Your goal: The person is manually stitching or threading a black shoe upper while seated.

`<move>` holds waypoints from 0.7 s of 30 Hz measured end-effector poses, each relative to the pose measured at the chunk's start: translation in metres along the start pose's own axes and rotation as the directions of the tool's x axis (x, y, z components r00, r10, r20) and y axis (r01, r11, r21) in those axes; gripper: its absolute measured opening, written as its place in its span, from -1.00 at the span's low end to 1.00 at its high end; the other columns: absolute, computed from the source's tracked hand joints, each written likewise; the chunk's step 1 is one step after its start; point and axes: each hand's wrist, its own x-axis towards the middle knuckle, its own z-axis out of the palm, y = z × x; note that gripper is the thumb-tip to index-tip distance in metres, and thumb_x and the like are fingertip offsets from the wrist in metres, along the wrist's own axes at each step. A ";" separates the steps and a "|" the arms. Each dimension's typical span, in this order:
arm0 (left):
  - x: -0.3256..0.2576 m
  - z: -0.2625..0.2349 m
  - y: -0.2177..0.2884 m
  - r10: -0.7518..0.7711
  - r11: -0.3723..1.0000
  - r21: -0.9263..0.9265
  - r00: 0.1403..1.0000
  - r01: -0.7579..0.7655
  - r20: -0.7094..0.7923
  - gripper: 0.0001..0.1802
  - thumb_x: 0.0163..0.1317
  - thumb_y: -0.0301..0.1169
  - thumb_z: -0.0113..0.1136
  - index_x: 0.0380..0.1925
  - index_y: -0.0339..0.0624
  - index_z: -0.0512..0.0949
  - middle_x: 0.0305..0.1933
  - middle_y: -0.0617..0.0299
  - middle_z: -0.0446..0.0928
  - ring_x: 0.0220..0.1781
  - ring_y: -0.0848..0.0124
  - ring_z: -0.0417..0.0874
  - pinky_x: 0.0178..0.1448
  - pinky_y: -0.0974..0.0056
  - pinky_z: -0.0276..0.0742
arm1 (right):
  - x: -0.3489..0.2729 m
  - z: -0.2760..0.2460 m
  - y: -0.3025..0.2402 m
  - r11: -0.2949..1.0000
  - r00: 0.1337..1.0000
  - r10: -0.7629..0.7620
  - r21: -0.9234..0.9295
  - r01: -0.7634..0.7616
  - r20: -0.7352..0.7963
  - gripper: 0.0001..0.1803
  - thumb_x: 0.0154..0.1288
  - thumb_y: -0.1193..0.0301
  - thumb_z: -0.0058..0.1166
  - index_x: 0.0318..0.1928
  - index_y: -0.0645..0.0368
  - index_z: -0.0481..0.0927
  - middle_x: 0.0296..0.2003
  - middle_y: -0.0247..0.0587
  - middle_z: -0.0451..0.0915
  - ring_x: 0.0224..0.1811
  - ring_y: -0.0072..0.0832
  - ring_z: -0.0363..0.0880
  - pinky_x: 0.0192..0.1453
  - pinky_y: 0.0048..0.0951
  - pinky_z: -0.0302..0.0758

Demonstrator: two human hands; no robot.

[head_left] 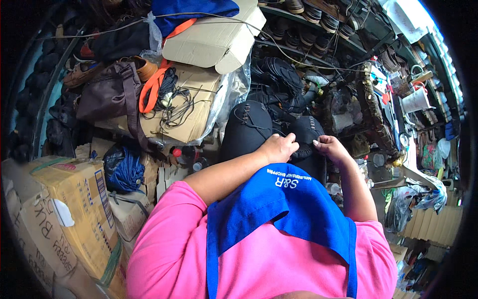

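Note:
A black stitched piece, which looks like a shoe upper, rests on my lap with a row of lighter stitches along its top. My left hand is curled closed at its left edge; what those fingers pinch, if anything, is hidden. On the other side, my right hand pinches the piece's right edge between thumb and fingers. A second black piece with similar stitching lies over my left knee, a loose dark thread trailing from it.
Flattened cardboard with tangled black cords and a dark bag lies at the far left. A taped carton stands near left. Black shoe parts are heaped ahead. Shoe shelves and a cluttered worktable stand farther right.

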 end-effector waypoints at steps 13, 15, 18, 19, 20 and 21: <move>0.007 -0.004 0.038 0.063 0.987 0.156 0.984 -0.037 -0.165 -0.75 -0.12 -0.43 0.28 -0.40 -0.15 0.47 -0.18 0.10 0.43 -0.29 0.11 0.60 -0.18 0.07 0.53 | -0.037 -0.003 -0.001 0.981 0.974 -0.157 -0.137 0.135 -0.164 -0.66 0.29 0.20 0.12 -0.25 0.29 0.60 -0.44 -0.46 0.56 -0.40 -0.72 0.39 -0.27 -0.56 0.38; 0.007 -0.003 0.047 0.043 0.993 0.117 0.997 -0.035 -0.068 -0.72 -0.09 -0.37 0.31 -0.36 -0.17 0.47 -0.15 0.05 0.41 -0.28 0.06 0.61 -0.17 0.04 0.56 | -0.037 -0.010 0.019 0.981 0.976 -0.132 -0.164 0.104 -0.171 -0.66 0.33 0.22 0.06 -0.18 0.30 0.59 -0.39 -0.41 0.58 -0.35 -0.69 0.41 -0.22 -0.53 0.39; 0.005 0.007 0.050 -0.029 0.999 0.025 1.000 0.029 0.005 -0.64 -0.09 -0.35 0.35 -0.30 -0.21 0.45 -0.12 -0.02 0.38 -0.27 -0.02 0.61 -0.15 0.01 0.58 | -0.041 -0.009 0.021 0.974 0.976 -0.154 -0.190 0.124 -0.153 -0.63 0.36 0.20 0.01 -0.16 0.31 0.56 -0.36 -0.39 0.56 -0.28 -0.65 0.41 -0.14 -0.50 0.38; 0.005 0.008 0.048 -0.005 1.000 0.012 1.000 0.005 0.001 -0.64 -0.09 -0.36 0.35 -0.30 -0.21 0.45 -0.11 -0.02 0.39 -0.27 -0.02 0.62 -0.15 0.01 0.58 | -0.040 -0.011 0.020 0.978 0.988 -0.077 -0.201 0.049 -0.135 -0.63 0.36 0.19 0.01 -0.19 0.32 0.55 -0.37 -0.42 0.52 -0.28 -0.66 0.37 -0.13 -0.51 0.36; 0.005 0.009 0.046 0.019 1.000 -0.001 1.000 -0.019 -0.003 -0.64 -0.09 -0.37 0.35 -0.29 -0.21 0.44 -0.10 -0.02 0.39 -0.26 -0.02 0.62 -0.15 0.02 0.58 | -0.038 -0.014 0.020 0.978 0.987 -0.083 -0.200 0.055 -0.138 -0.63 0.36 0.19 0.01 -0.19 0.32 0.55 -0.37 -0.42 0.52 -0.28 -0.66 0.37 -0.13 -0.51 0.36; 0.007 0.011 0.045 0.022 1.000 0.005 1.000 -0.022 -0.003 -0.64 -0.09 -0.37 0.35 -0.29 -0.21 0.44 -0.10 -0.02 0.39 -0.26 -0.02 0.62 -0.15 0.02 0.58 | -0.036 -0.017 0.020 0.977 0.990 -0.108 -0.194 0.088 -0.094 -0.64 0.36 0.19 0.01 -0.19 0.30 0.55 -0.37 -0.47 0.51 -0.30 -0.68 0.36 -0.16 -0.54 0.34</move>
